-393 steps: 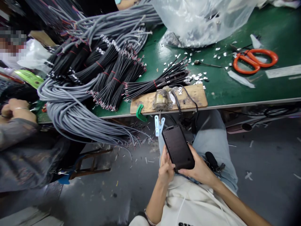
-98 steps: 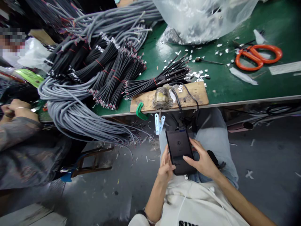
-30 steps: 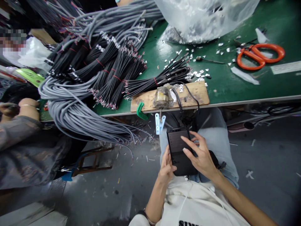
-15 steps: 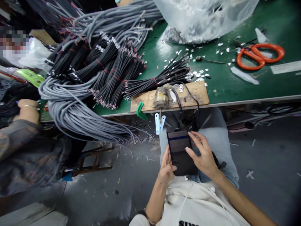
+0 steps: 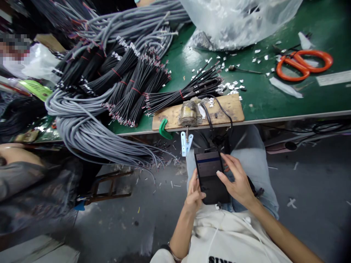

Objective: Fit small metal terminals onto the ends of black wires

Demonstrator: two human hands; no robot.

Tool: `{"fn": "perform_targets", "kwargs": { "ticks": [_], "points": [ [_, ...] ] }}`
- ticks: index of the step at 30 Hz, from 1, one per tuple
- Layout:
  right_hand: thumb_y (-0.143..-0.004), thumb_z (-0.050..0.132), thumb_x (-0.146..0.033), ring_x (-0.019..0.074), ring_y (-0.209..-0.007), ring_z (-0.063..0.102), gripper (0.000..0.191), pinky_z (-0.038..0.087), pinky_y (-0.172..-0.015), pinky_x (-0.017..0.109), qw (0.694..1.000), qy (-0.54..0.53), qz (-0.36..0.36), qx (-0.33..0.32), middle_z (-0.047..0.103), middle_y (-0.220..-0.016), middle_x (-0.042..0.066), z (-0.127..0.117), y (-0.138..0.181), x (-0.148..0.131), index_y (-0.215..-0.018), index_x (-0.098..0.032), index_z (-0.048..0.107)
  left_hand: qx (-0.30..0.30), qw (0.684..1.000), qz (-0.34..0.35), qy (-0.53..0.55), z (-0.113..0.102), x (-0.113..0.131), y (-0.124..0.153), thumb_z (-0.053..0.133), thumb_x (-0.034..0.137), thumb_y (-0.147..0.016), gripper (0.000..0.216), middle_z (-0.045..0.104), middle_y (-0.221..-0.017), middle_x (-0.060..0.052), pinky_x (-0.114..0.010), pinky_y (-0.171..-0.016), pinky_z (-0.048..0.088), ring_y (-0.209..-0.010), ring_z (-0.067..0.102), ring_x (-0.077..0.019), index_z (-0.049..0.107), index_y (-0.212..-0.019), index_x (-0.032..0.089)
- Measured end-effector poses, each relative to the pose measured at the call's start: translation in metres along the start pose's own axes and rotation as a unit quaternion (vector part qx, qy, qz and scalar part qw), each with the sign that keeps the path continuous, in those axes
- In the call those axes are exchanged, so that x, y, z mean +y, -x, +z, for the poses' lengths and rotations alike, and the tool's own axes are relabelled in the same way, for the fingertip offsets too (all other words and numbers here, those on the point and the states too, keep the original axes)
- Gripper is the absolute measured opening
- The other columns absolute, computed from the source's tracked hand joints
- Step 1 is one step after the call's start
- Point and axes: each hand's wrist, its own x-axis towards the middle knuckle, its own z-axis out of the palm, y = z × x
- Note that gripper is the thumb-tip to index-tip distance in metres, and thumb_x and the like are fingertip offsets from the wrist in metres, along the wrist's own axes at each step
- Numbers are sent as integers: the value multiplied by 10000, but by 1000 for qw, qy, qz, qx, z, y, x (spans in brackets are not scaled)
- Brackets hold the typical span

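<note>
A black phone (image 5: 208, 174) with a dim lit screen rests over my lap, below the table edge. My left hand (image 5: 193, 194) grips its lower left edge, fingers wrapped round it. My right hand (image 5: 238, 181) hovers at the phone's right side with fingers spread, a fingertip touching the screen. My jeans-clad leg (image 5: 252, 160) lies under the phone.
On the green table (image 5: 274, 98) lie bundles of black wires (image 5: 131, 84), grey cables (image 5: 82, 128), a wooden board (image 5: 227, 107) with a small motor (image 5: 188, 113), orange scissors (image 5: 301, 64) and a clear plastic bag (image 5: 233, 22). A blue clip (image 5: 186, 143) hangs below. A co-worker's sleeve (image 5: 24, 186) is at left.
My right hand's fingers shifted slightly over the phone's screen. The co-worker's hand at left drew back from the table edge, down and out of clear sight.
</note>
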Motion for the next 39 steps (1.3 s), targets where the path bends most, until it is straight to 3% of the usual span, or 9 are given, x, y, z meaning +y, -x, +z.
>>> {"fn": "perform_targets", "kwargs": {
  "ticks": [9,13,16,19,23,28,39],
  "points": [
    [-834,485,-297,221,-990,503,473,488,-797,382,1000,20,-16,18,437,-1189,90,-1,-1,-4,-1297,-264,400,-7,1000,2,-4,1,1,0,449,101,-401,910,555,-1231,-28,-344,-942,364,-1215,387,-289,393,-1302,217],
    [-829,496,-257,186,-816,542,481,513,-652,330,995,6,-52,87,491,-1089,90,-16,-9,-14,-1299,-275,397,0,1000,0,1,1,1,0,451,93,-398,888,548,-1242,-10,-335,-985,323,-1241,361,-272,426,-1276,228],
    [-815,521,-220,189,-801,535,444,492,-717,369,988,24,-63,141,511,-1104,87,-32,-14,-15,-1252,-285,467,-3,1000,12,-8,0,1,-1,448,102,-393,884,520,-1275,-14,-340,-1007,299,-1267,322,-274,437,-1270,212],
    [-786,566,-227,234,-974,490,328,419,-861,437,987,90,-99,88,481,-1229,48,-36,-14,-11,-1101,-310,607,-17,1000,19,-12,1,1,-2,453,118,-405,880,519,-1276,-20,-354,-998,311,-1261,328,-282,424,-1280,203],
    [-783,576,-240,262,-1080,415,282,373,-897,462,975,143,-171,17,356,-1364,-1,-24,-10,-7,-1036,-342,650,-42,999,14,-9,4,3,1,455,123,-415,882,556,-1232,-24,-359,-965,347,-1253,336,-288,406,-1292,204],
    [-790,572,-247,268,-1091,378,290,372,-900,471,973,161,-164,14,304,-1392,-21,-13,-7,-8,-1048,-358,641,-53,999,10,-2,2,3,3,459,110,-432,876,543,-1248,-17,-344,-911,393,-1248,341,-288,398,-1300,221],
    [-799,547,-225,250,-1035,458,288,417,-840,438,985,115,-107,71,459,-1242,58,-16,-9,-1,-1067,-290,628,-58,998,25,19,-2,1,3,459,86,-442,836,542,-1253,9,-308,-980,338,-1240,371,-247,444,-1264,241]
  ]
}}
